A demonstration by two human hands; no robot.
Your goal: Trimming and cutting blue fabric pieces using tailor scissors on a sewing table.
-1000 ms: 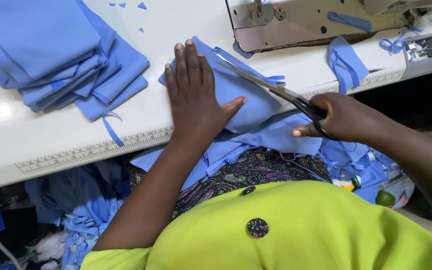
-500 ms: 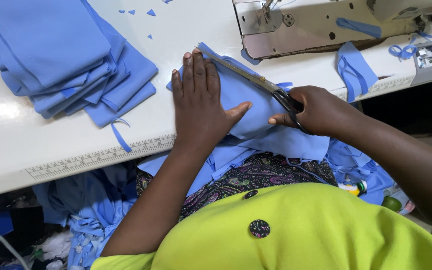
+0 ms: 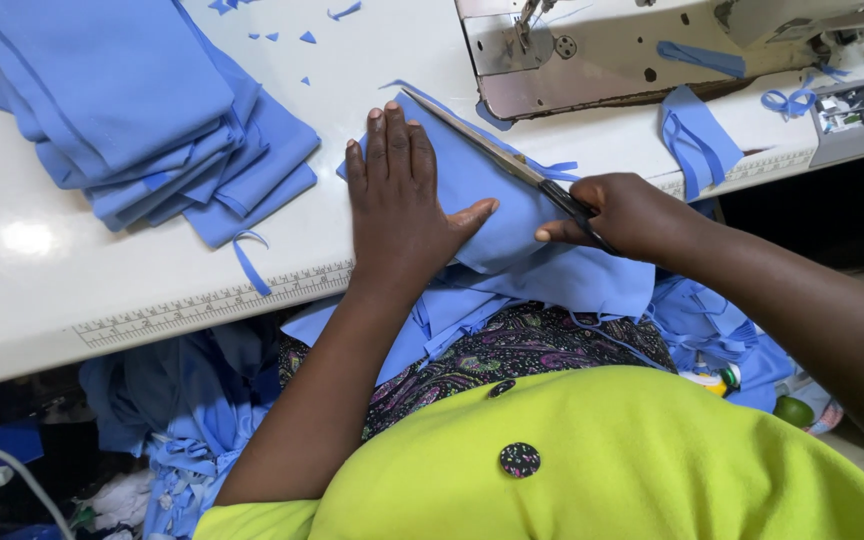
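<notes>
Left hand (image 3: 402,205): flat and spread, fingers together and thumb out, pressing down on a blue cloth piece (image 3: 492,200) that lies at the near edge of the worktop (image 3: 152,270). It grips nothing; it pins the cloth.

Right hand (image 3: 627,212): closed around the handles of a pair of scissors (image 3: 497,150). The blades point away up and to the left along the right edge of the cloth piece, just beside the left thumb. Whether the blades are parted or closed cannot be told from this view.

Change noted: against the view of a second ago, the scissors lie further along the cloth edge and the right hand has moved in closer to the left; the left hand has held its place on the cloth. In my judgement a trimming cut along that edge is well under way and not yet finished.

Surroundings: more blue cloth hangs from the worktop edge into the person's lap. A sewing machine (image 3: 652,50) stands beyond the scissors. A stack of folded blue pieces (image 3: 142,110) lies well apart to the left, with small blue offcuts (image 3: 307,38) scattered near it. A printed ruler strip (image 3: 212,300) runs along the worktop's front edge.
</notes>
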